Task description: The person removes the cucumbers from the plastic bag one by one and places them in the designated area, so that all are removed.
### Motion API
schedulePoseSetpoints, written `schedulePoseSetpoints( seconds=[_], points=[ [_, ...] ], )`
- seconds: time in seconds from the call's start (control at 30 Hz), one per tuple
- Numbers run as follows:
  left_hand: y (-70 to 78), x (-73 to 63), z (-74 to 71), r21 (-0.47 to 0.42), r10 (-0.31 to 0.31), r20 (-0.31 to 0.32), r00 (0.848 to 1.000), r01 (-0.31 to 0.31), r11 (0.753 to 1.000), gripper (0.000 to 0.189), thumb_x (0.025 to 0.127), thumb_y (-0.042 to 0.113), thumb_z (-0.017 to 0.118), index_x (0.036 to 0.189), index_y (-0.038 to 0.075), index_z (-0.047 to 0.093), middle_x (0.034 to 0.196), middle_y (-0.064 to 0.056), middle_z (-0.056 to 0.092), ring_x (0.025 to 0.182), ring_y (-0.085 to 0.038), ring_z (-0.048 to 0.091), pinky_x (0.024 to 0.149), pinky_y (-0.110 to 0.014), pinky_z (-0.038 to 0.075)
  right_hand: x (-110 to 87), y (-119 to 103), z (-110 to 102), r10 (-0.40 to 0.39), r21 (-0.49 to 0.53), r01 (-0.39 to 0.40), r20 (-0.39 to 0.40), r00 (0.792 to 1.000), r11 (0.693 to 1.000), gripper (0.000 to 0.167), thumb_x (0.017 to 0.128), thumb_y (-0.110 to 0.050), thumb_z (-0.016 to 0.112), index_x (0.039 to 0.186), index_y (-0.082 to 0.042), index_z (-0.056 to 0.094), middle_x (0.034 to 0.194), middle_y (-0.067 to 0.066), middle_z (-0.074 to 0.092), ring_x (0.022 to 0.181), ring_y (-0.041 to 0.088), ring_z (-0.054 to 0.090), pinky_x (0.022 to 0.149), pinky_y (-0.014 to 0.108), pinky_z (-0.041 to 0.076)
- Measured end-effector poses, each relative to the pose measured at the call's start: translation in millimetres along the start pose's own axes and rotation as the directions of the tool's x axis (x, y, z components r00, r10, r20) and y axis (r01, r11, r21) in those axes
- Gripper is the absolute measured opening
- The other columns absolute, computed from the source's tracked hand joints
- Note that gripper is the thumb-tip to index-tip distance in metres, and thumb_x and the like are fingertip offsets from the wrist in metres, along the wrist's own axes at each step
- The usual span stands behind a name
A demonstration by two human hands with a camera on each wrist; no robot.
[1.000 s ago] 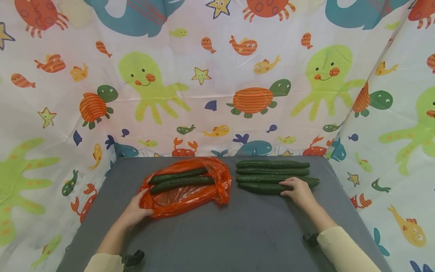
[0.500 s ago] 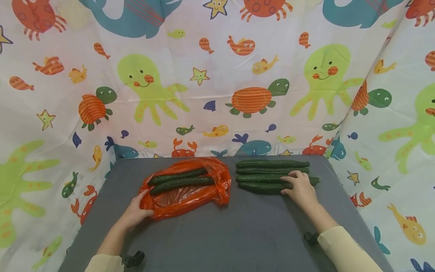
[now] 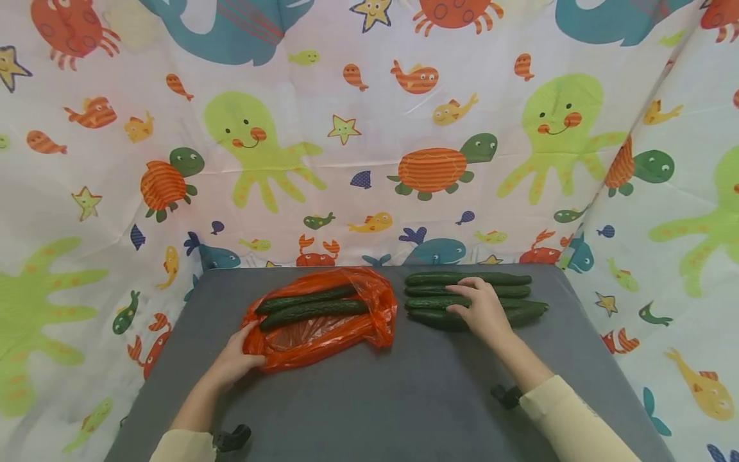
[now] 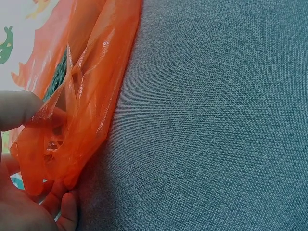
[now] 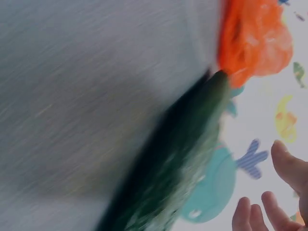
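Note:
My left hand [image 3: 233, 359] holds the near-left edge of an orange plastic bag [image 3: 380, 311]. In the left wrist view, thin film [image 4: 91, 110] bunches between the fingers of that hand. Two dark green cucumbers [image 3: 317, 311] lie in the bag's open mouth. To the right, several more cucumbers [image 3: 430, 279] form a row, side by side. Over this row hovers my right hand [image 3: 485, 311], thumb and fingers spread with nothing between them. The right wrist view has the fingers [image 5: 284, 166] apart from the nearest cucumber [image 5: 168, 168], which is blurred.
A grey table [image 3: 369, 410] bears everything. Behind it and at both sides hangs a white curtain [image 3: 323, 237] printed with sea animals. Dark wrist-camera mounts [image 3: 232, 438] stick out below both wrists.
My right hand has come off the front cucumbers and moved left and slightly up, above the row. The left hand and the bag stay in place.

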State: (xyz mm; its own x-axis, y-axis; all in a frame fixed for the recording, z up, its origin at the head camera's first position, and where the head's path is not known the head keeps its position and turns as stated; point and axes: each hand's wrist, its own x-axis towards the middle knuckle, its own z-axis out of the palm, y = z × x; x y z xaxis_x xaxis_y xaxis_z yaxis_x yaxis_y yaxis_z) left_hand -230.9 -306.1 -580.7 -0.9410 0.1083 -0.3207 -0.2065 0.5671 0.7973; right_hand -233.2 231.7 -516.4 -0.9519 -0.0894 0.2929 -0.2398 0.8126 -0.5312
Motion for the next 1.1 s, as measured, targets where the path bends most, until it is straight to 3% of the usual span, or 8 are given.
schedulePoseSetpoints(
  seconds=[0.17, 0.3, 0.47, 0.53, 0.8, 0.9, 1.03, 1.1],
  points=[
    [2.8, -0.1, 1.4, -0.019, 0.011, 0.003, 1.000, -0.011, 1.000, 0.102, 0.078, 0.008, 0.075, 0.161, 0.011, 0.016, 0.161, -0.029, 0.009, 0.136, -0.048, 0.027, 0.109, -0.063, 0.036, 15.0, -38, 7, -0.023, 0.139, 0.023, -0.003, 1.000, 0.990, 0.053, 0.081, -0.016, 0.084, 0.131, -0.011, 0.068, 0.126, 0.016, 0.062, 0.110, 0.034, 0.063, 0.085, 0.049, 0.056],
    [4.6, 0.2, -0.6, -0.011, 0.010, 0.006, 1.000, -0.010, 1.000, 0.102, 0.079, 0.009, 0.076, 0.161, 0.011, 0.015, 0.160, -0.029, 0.009, 0.135, -0.049, 0.027, 0.110, -0.066, 0.035, 25.5, -71, 21, -0.055, 0.246, 0.045, 0.034, 0.998, 0.968, 0.045, 0.085, -0.016, 0.081, 0.129, -0.014, 0.070, 0.126, 0.010, 0.063, 0.110, 0.028, 0.065, 0.082, 0.041, 0.060],
    [1.5, 0.1, -0.7, -0.010, 0.004, 0.008, 1.000, -0.004, 1.000, 0.102, 0.080, 0.010, 0.076, 0.162, 0.011, 0.015, 0.160, -0.030, 0.009, 0.136, -0.050, 0.026, 0.111, -0.067, 0.033, 34.6, -108, 48, -0.182, 0.324, 0.146, 0.084, 0.980, 0.935, 0.040, 0.085, -0.014, 0.080, 0.124, -0.012, 0.072, 0.127, 0.005, 0.064, 0.116, 0.026, 0.063, 0.078, 0.036, 0.060],
    [0.1, 0.1, 0.2, -0.014, 0.008, 0.008, 1.000, -0.008, 1.000, 0.102, 0.079, 0.009, 0.076, 0.162, 0.011, 0.015, 0.160, -0.030, 0.009, 0.136, -0.050, 0.027, 0.110, -0.066, 0.034, 36.4, -120, 59, -0.207, 0.346, 0.162, 0.095, 0.974, 0.924, 0.041, 0.085, -0.015, 0.081, 0.125, -0.013, 0.072, 0.127, 0.005, 0.065, 0.118, 0.025, 0.062, 0.083, 0.039, 0.059],
    [0.7, 1.9, 2.6, -0.020, 0.013, 0.005, 1.000, -0.013, 1.000, 0.101, 0.080, 0.010, 0.075, 0.161, 0.012, 0.016, 0.161, -0.030, 0.007, 0.137, -0.050, 0.025, 0.110, -0.067, 0.033, 45.5, -141, 93, -0.143, 0.398, 0.074, 0.147, 0.979, 0.915, 0.045, 0.085, -0.018, 0.081, 0.129, -0.017, 0.070, 0.131, 0.003, 0.065, 0.123, 0.026, 0.061, 0.100, 0.047, 0.052],
    [0.8, 1.5, 2.6, -0.025, 0.015, 0.001, 1.000, -0.015, 1.000, 0.101, 0.080, 0.009, 0.075, 0.161, 0.012, 0.016, 0.161, -0.030, 0.007, 0.136, -0.050, 0.025, 0.110, -0.067, 0.033, 46.8, -145, 104, -0.149, 0.373, 0.052, 0.237, 0.960, 0.926, 0.047, 0.086, -0.022, 0.080, 0.132, -0.020, 0.068, 0.136, 0.001, 0.063, 0.129, 0.022, 0.056, 0.106, 0.044, 0.048],
    [0.3, 0.3, 2.6, -0.016, 0.010, -0.001, 1.000, -0.010, 1.000, 0.102, 0.080, 0.008, 0.075, 0.162, 0.012, 0.015, 0.161, -0.030, 0.006, 0.137, -0.050, 0.025, 0.110, -0.067, 0.034, 47.6, -147, 119, -0.182, 0.362, 0.044, 0.355, 0.917, 0.931, 0.051, 0.088, -0.022, 0.079, 0.136, -0.016, 0.065, 0.141, 0.004, 0.060, 0.135, 0.024, 0.052, 0.111, 0.046, 0.043],
    [0.2, -0.3, 2.6, -0.010, 0.004, -0.002, 1.000, -0.004, 1.000, 0.102, 0.079, 0.008, 0.076, 0.162, 0.012, 0.015, 0.161, -0.029, 0.007, 0.137, -0.049, 0.025, 0.110, -0.066, 0.034, 48.5, -148, 126, -0.173, 0.357, 0.027, 0.383, 0.907, 0.934, 0.051, 0.089, -0.021, 0.078, 0.137, -0.013, 0.064, 0.144, 0.008, 0.058, 0.137, 0.027, 0.051, 0.112, 0.048, 0.042]
  ],
)
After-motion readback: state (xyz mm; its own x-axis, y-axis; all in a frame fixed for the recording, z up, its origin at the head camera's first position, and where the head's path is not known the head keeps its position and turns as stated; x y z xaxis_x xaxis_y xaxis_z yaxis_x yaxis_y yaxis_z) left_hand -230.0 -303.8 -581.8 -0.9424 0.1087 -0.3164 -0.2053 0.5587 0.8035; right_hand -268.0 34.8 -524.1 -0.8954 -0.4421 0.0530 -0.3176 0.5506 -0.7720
